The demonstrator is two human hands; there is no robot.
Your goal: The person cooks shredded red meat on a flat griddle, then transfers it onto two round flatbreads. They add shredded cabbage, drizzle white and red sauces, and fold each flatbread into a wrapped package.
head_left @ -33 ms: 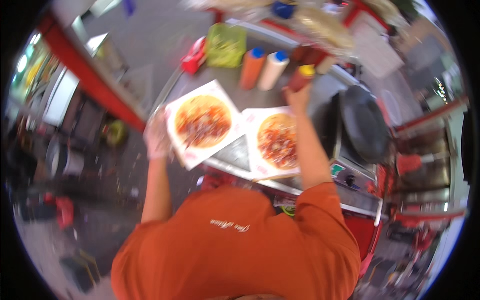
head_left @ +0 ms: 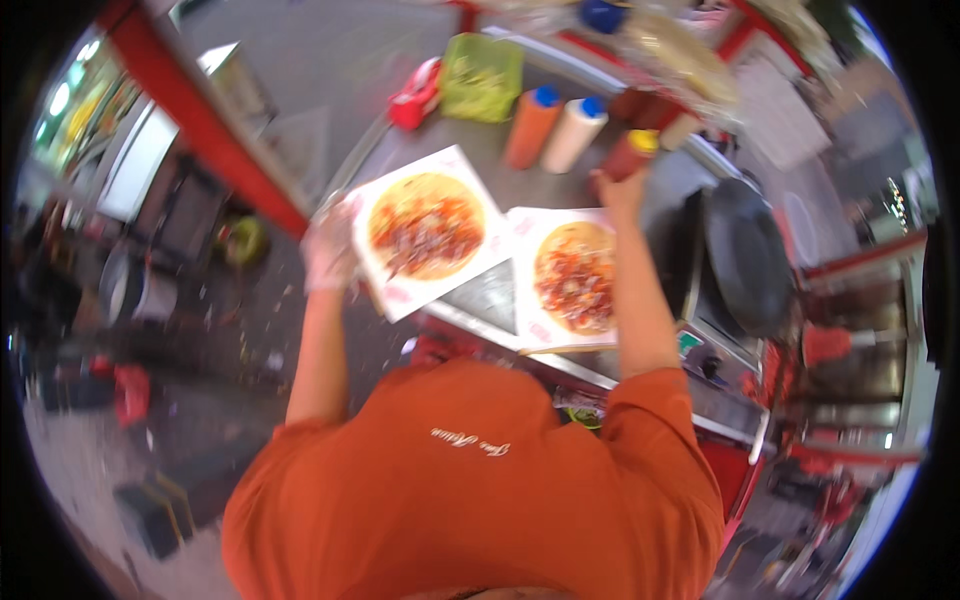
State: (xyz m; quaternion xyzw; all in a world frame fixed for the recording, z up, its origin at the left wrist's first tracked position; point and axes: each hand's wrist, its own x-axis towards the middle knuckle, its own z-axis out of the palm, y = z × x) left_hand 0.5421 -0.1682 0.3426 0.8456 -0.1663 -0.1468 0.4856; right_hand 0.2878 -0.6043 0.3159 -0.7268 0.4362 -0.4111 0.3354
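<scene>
My left hand (head_left: 330, 250), in a clear plastic glove, grips the left edge of a white square of box or board (head_left: 405, 300). On that lies a round pizza (head_left: 427, 228) with reddish and dark toppings. A second pizza (head_left: 572, 280) rests on another white square (head_left: 530, 325) to its right, partly hidden by my right forearm. My right hand (head_left: 620, 193) is closed around a dark red squeeze bottle (head_left: 622, 160) with a yellow cap, at the far side of the metal counter. Beside it stand an orange-red squeeze bottle (head_left: 530, 130) and a white one (head_left: 573, 138), both blue-capped.
A green basket (head_left: 482, 80) of pale shreds and a red object (head_left: 414, 95) sit at the counter's far left. On the right is a round black appliance (head_left: 745, 255). Plastic-bagged flat breads (head_left: 685, 55) lie at the back. A red post (head_left: 200, 120) slants past on the left.
The whole view has shifted slightly, so the scene sits a little farther right. Both hands keep the same holds, and nothing on the counter has visibly moved.
</scene>
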